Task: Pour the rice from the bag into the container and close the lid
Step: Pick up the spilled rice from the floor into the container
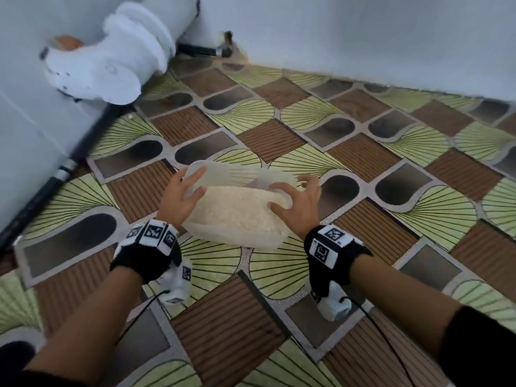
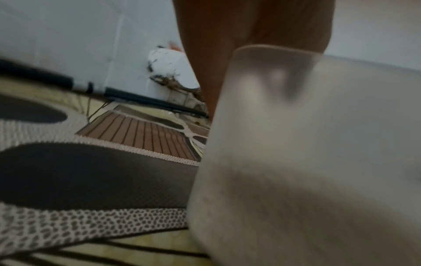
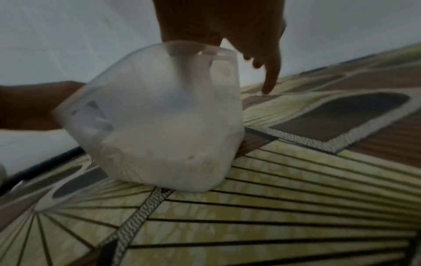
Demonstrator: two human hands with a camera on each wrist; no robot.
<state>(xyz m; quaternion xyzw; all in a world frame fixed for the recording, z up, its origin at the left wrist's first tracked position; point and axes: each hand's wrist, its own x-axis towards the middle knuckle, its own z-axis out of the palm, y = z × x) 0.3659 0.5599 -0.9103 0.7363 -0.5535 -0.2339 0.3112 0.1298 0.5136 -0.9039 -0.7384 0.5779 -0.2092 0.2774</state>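
Container (image 1: 237, 219) of rice (image 1: 240, 210) on patterned floor (image 1: 363, 163), both hands gripping translucent lid (image 1: 223, 174) — left hand (image 1: 183, 196), right hand (image 1: 297, 203); square it over rim, then press corners evenly.

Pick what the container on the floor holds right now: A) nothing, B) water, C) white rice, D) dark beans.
C: in the head view the translucent container, with the left hand and right hand at its sides, shows a bed of white rice inside.
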